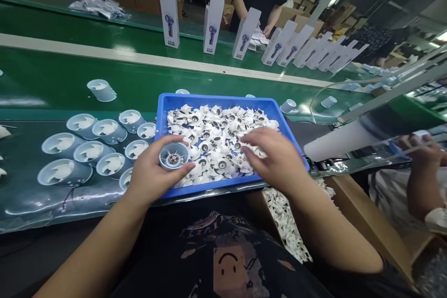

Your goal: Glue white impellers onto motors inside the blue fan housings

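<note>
My left hand (153, 167) is wrapped round a light blue cylindrical fan housing (161, 157). Its open end faces me, showing a small motor with wires or spokes inside and no blade wheel on it. Over the right part of a blue tray (223, 186) is my right hand (275, 156), fingers curved and thumb slightly apart from the index finger; nothing shows between them. White fan blade wheels (222, 164) fill the tray in a loose heap. Whether my right fingertips touch them I cannot tell.
Several blue housings with white blades (112, 164) stand left of the tray. A green conveyor belt (139, 67) runs behind, carrying more housings (102, 90). White printed boxes (210, 25) line its far side, near another person. More blades fill a carton (286, 223) below; a co-worker's hand (419, 146) is at right.
</note>
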Motion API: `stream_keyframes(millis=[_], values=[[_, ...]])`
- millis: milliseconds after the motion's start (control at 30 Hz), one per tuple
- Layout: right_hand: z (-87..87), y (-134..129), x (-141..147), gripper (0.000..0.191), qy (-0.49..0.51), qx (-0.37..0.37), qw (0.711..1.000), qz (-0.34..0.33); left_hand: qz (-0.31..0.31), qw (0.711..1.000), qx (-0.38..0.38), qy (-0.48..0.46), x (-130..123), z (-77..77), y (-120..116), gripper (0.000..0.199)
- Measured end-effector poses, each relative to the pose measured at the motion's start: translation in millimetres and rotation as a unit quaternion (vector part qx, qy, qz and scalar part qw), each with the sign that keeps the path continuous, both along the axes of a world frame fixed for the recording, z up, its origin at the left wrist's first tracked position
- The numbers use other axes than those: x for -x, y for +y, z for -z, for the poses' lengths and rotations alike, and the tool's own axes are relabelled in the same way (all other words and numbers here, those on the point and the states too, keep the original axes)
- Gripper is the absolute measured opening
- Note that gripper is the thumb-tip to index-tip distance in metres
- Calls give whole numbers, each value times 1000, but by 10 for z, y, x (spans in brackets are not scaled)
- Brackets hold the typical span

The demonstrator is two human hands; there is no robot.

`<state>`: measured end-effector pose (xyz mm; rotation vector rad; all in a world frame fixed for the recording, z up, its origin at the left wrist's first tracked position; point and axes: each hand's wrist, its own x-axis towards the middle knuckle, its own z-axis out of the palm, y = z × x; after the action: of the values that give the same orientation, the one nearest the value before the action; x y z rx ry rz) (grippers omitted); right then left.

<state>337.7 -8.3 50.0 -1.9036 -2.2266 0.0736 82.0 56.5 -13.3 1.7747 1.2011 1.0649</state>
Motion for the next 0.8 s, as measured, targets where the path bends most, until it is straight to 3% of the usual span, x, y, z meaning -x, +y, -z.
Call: stream_keyframes(millis=[100,267,400,533,667,733,800], values=[[201,292,208,15,-85,142,986,28,-13,1000,1,-10,23,26,-12,56],[346,521,315,26,-113,198,972,51,-47,994,-24,-100,55,95,-39,64],[331,631,358,31,-104,225,962,115,12,991,-3,-134,60,63,-100,56],[334,756,387,28,-74,228,955,176,86,994,-14,-66,104,3,-257,52],[192,692,393,16,34,195,966,168,85,996,29,3,189,-38,-411,62],[84,574,404,16,144,183,965,117,82,995,48,13,223,-63,-429,58],[12,438,439,26,278,195,940,38,86,995,38,17,244,-93,-413,52]])
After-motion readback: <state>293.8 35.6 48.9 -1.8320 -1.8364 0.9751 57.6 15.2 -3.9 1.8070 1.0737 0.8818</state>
